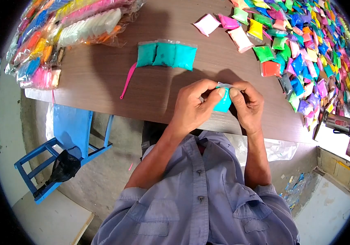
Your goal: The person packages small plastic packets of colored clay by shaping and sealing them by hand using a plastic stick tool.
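Between my two hands is a small clear packet of turquoise clay (pixel 222 103), held upright just above the table's near edge. My left hand (pixel 197 102) is closed, pinching the packet's upper left side between thumb and fingers. On the upper right side, my right hand (pixel 246 104) pinches it the same way. Farther back lies a joined strip of turquoise packets (pixel 166 54), flat on the table. A thin pink plastic tool (pixel 128 81) with a small ring at its end touches the strip's left end.
A large pile of colourful packets (pixel 301 53) covers the table's right side. Bundles of packet strips (pixel 77 32) lie at the back left. A steel flask (pixel 340 123) is at the far right. A blue stool (pixel 72 126) holding a black cloth item stands left.
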Demonstrator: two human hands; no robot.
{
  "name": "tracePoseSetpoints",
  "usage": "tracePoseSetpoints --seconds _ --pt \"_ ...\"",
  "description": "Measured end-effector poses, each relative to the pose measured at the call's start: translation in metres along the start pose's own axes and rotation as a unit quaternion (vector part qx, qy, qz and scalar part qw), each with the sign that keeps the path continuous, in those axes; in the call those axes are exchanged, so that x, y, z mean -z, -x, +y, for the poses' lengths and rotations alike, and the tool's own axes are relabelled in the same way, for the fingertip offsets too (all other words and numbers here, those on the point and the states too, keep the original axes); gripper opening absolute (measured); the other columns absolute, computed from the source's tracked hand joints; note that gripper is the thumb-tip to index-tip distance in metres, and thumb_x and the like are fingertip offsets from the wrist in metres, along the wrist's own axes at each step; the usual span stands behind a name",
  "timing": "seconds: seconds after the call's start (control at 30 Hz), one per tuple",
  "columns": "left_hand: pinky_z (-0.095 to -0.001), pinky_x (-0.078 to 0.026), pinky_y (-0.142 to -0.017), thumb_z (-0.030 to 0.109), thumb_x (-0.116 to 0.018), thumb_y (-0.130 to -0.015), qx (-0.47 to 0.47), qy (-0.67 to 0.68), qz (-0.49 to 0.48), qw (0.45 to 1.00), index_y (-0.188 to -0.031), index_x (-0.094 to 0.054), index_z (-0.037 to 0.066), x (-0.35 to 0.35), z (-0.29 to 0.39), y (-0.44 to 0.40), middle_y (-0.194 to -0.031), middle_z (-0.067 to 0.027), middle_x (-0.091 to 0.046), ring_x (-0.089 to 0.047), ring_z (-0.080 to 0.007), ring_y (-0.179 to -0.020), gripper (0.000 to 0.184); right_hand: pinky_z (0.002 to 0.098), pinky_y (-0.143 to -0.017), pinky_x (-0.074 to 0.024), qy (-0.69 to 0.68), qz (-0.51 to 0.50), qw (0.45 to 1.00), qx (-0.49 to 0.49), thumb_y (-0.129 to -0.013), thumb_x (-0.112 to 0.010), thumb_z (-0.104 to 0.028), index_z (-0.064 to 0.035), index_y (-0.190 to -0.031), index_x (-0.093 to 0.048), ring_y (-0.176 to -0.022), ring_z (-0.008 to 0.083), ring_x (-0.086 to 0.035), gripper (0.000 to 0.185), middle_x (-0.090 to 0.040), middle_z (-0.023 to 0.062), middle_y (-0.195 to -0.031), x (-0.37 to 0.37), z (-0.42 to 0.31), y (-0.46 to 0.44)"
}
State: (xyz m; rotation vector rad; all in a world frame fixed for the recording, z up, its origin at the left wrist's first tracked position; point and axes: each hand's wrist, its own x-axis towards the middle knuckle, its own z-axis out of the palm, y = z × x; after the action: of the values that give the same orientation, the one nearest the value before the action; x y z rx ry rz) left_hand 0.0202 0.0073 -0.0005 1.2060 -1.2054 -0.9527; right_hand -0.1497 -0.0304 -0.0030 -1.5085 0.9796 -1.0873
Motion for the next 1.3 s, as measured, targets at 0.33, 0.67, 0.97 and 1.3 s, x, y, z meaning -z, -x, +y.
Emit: tracePoseSetpoints --seconds 0.33,0.67,0.97,1.3 --pt "-0.0235 -0.041 -0.059 0.014 -0.070 -0.097 0.011 0.017 -0.006 1.000 -0.095 -0.069 -0.001 0.002 -0.003 0.002 -0.071 0.0009 -0.058 -0.048 -0.0034 -0.068 0.015 0.0222 -0.058 -0.0400 0.026 -0.019 0.999 0.013 -0.098 -0.071 -0.012 -0.0003 -0.097 -0.069 -0.068 0.0036 -0.049 0.011 -0.061 -0.0030 -0.081 -0.001 0.001 -0.001" --pt "-0.0252 -0.040 -0.055 0.018 -0.071 -0.097 0.008 -0.042 -0.021 0.999 -0.095 -0.068 0.000 0.004 0.001 0.000 -0.070 0.0010 -0.058 -0.047 -0.0035 -0.064 0.019 0.0225 -0.056 -0.0391 0.038 0.000 0.999 0.018 -0.099 -0.069 -0.013 0.0013 -0.098 -0.069 -0.065 0.0037 -0.049 0.015 -0.060 -0.0027 -0.075 -0.003 -0.001 -0.002" --pt "-0.0245 -0.039 -0.056 0.020 -0.069 -0.100 0.008 0.011 0.031 0.999 -0.095 -0.068 -0.001 0.001 0.001 -0.001 -0.069 0.0041 -0.054 -0.045 -0.0032 -0.065 0.021 0.0220 -0.058 -0.0391 0.031 0.011 0.999 0.005 -0.102 -0.066 -0.020 0.0014 -0.100 -0.069 -0.068 0.0028 -0.047 0.021 -0.057 -0.0050 -0.075 -0.006 -0.003 -0.004" --pt "-0.0258 -0.040 -0.057 0.023 -0.067 -0.100 0.022 -0.013 0.005 1.000 -0.096 -0.067 -0.001 0.009 0.002 0.003 -0.069 0.0030 -0.053 -0.045 -0.0046 -0.066 0.024 0.0242 -0.064 -0.0449 0.046 -0.001 0.999 -0.023 -0.102 -0.066 -0.016 0.0017 -0.097 -0.070 -0.073 0.0050 -0.051 0.019 -0.062 -0.0022 -0.080 -0.005 -0.008 0.001"
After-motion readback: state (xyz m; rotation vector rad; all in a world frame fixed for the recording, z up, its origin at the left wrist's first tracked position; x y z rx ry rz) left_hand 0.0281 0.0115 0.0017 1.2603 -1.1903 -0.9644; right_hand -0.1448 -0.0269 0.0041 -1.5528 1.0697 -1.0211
